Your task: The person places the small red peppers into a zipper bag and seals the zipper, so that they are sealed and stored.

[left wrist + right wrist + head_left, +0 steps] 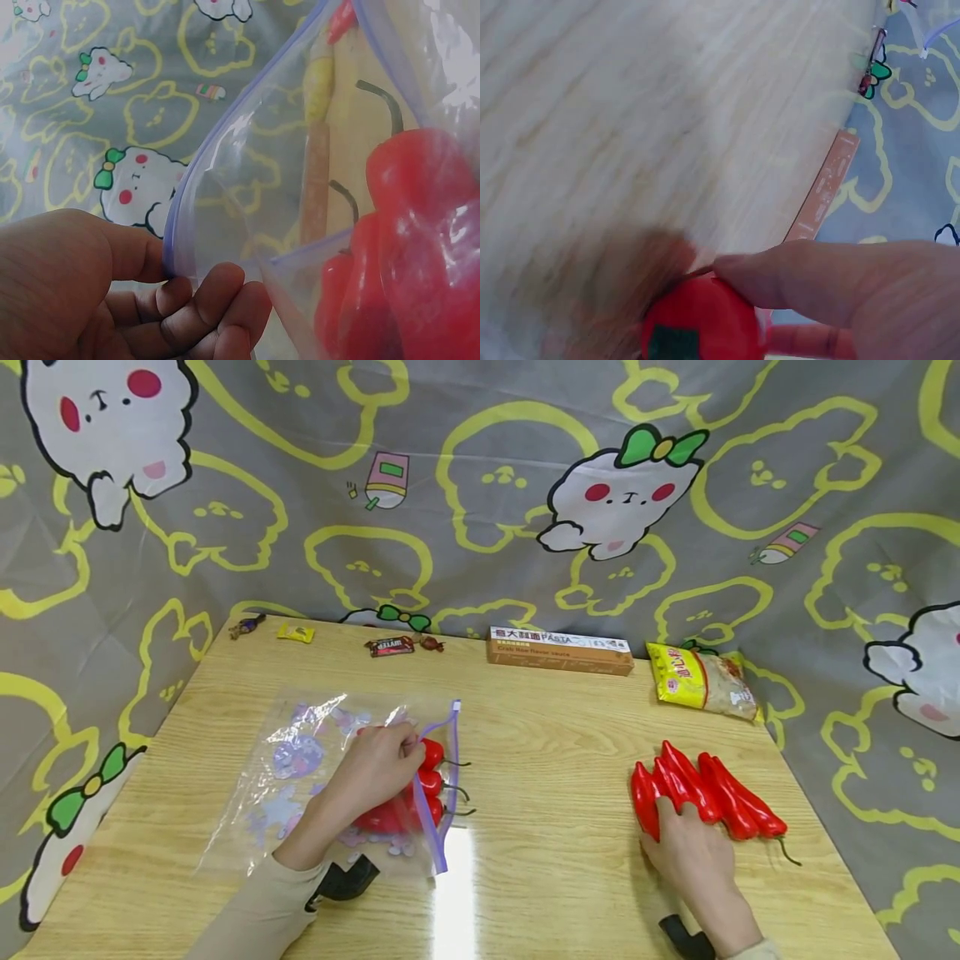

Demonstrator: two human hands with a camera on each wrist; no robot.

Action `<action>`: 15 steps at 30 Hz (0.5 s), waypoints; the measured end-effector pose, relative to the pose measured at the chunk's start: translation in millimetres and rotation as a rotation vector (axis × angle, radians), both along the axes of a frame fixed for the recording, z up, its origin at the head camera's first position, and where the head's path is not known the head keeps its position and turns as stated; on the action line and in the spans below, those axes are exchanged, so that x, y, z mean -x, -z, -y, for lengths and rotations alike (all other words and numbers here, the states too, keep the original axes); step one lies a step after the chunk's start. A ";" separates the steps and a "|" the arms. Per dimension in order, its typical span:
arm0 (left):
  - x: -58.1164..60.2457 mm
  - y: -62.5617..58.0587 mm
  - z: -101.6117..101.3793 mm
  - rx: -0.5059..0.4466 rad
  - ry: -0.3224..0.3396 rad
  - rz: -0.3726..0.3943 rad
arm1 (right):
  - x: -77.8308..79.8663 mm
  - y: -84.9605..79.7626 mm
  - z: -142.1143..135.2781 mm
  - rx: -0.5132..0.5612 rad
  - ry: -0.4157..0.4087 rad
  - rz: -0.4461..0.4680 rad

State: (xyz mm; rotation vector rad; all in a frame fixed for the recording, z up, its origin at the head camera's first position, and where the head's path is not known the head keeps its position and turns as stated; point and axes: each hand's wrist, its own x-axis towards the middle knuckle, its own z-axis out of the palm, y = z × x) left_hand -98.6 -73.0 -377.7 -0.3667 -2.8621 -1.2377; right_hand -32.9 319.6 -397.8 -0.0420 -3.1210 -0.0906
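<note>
L hand at 9 o'clock, grip clamped on bag edge; approx 3 bagged peppers in. R hand at 4 o'clock, grip pinched round another pepper; that + other loose peppers on counter, unbagged.

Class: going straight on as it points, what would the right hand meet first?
Past the pepper the right hand seems to grip, likely the peppers beside it first, though depth is unclear.
</note>
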 end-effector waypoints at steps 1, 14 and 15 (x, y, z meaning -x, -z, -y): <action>0.0 -0.2 -0.1 -0.002 0.001 0.001 | 0.8 -0.5 0.9 0.009 -0.009 -0.014; -0.2 -1.0 0.9 -0.008 0.006 -0.016 | 23.2 -29.3 73.8 0.343 -0.364 -0.166; -0.5 -1.0 1.0 -0.008 0.006 -0.018 | 24.7 -31.3 81.1 0.358 -0.402 -0.173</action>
